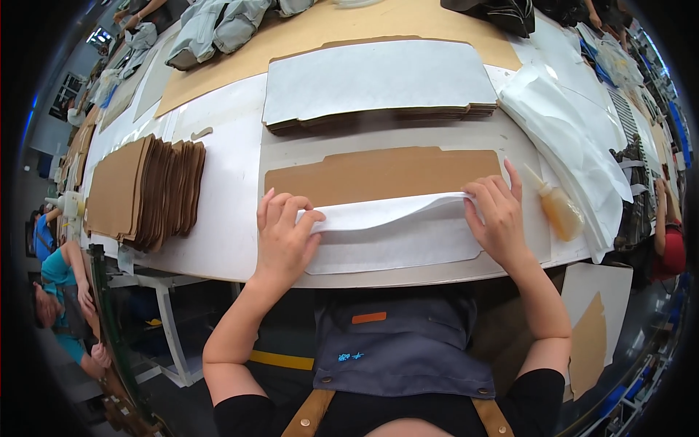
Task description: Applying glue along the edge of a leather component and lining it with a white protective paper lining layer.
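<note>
A brown cardboard panel (pixel 386 175) with a stepped far edge lies flat in front of me. A thin white sheet (pixel 393 244) covers its near half, and the sheet's far edge is lifted and curled. My left hand (pixel 282 237) pinches the left end of that edge between thumb and fingers. At the right end, my right hand (pixel 499 218) pinches the same edge, with its little finger raised over the panel's corner. Whether the sheet is paper or cloth I cannot tell. To the right of my right hand, a nozzle bottle (pixel 561 212) of amber liquid lies on its side.
Beyond the panel sits a stack of white-faced cardboard panels (pixel 378 76). Several brown cardboard pieces (pixel 120 189) stand in a pile at left. Crumpled white sheets (pixel 553 131) lie at right. Grey bags (pixel 218 33) rest at the far left. Other people work on both sides.
</note>
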`<action>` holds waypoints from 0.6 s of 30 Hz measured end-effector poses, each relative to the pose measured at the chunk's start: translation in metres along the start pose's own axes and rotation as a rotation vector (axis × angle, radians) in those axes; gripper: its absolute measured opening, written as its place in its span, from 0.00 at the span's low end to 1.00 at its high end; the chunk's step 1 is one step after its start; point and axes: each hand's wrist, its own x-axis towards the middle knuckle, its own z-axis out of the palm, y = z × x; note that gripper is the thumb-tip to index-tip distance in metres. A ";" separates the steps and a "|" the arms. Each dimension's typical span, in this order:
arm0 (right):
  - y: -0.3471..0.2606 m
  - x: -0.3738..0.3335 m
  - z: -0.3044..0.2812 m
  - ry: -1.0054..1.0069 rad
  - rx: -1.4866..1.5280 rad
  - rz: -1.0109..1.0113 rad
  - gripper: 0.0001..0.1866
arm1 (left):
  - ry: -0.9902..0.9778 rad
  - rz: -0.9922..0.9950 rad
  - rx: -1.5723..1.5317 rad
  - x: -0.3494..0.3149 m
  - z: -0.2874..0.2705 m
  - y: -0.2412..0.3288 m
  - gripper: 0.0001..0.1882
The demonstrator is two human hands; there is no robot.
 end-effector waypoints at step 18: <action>0.039 0.039 0.027 -0.158 0.161 0.054 0.08 | 0.058 -0.058 -0.179 0.068 0.019 -0.042 0.07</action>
